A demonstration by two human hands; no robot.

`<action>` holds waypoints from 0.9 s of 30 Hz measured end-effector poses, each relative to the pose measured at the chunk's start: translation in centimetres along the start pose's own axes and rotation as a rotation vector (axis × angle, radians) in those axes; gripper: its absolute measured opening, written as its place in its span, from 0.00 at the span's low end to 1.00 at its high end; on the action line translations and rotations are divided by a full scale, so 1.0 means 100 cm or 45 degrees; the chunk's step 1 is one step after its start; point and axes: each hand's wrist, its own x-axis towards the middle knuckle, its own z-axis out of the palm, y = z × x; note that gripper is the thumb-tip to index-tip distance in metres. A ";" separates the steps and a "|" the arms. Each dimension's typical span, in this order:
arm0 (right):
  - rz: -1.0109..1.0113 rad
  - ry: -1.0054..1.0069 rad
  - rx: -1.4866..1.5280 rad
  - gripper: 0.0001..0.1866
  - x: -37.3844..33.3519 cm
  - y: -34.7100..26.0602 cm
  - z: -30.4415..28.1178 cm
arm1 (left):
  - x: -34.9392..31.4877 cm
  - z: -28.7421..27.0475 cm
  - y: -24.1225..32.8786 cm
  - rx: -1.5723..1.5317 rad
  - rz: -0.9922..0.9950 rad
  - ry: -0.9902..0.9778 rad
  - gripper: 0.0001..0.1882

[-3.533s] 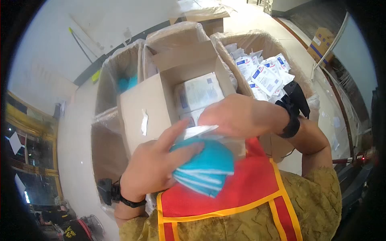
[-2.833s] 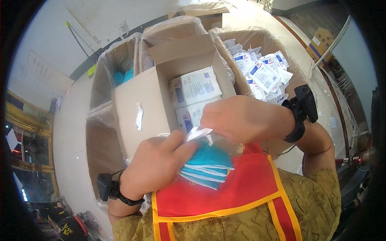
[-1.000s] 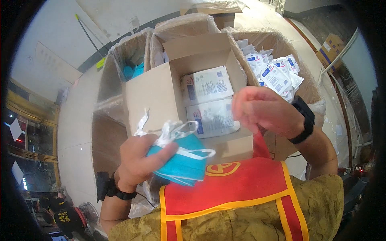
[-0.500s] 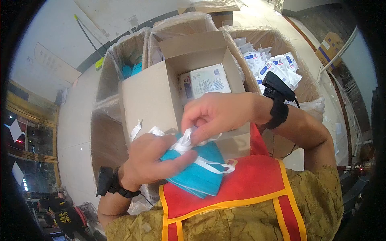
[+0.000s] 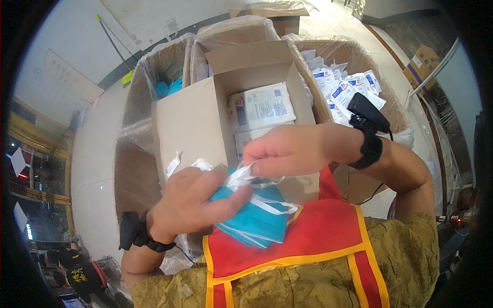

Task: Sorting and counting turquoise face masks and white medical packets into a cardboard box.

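A small stack of teal face masks (image 5: 257,222) with white straps hangs in front of my red apron (image 5: 308,233). My left hand (image 5: 197,197) wraps round the stack, its thumb lying across the upper part. White straps (image 5: 245,176) are bunched above that thumb, and some loose ends stick out past the left hand. Between the fingertips and thumb of my right hand (image 5: 285,151) some of these straps are pinched. Just beyond both hands stands an open cardboard box (image 5: 192,123) holding flat white packets (image 5: 262,105).
At the back right, a plastic-lined carton (image 5: 395,105) holds many white packets (image 5: 346,84). More teal masks (image 5: 169,88) lie in a lined carton at the back left. A yellow-green broom (image 5: 127,78) leans by the wall. A brown box (image 5: 422,66) sits at far right.
My right hand has moved slightly right, drawing the straps away from the left hand. More of a lower packet in the box now shows. The left hand keeps its hold on the masks.
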 end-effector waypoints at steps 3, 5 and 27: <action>-0.096 0.083 -0.333 0.14 -0.013 -0.006 0.002 | -0.002 -0.004 0.001 0.027 -0.012 -0.013 0.24; -0.104 0.119 -0.431 0.14 -0.022 -0.007 0.004 | -0.003 -0.004 0.001 0.035 -0.003 -0.010 0.24; 0.456 0.894 0.493 0.13 -0.149 -0.011 0.017 | -0.060 -0.016 -0.018 0.308 -0.360 0.092 0.22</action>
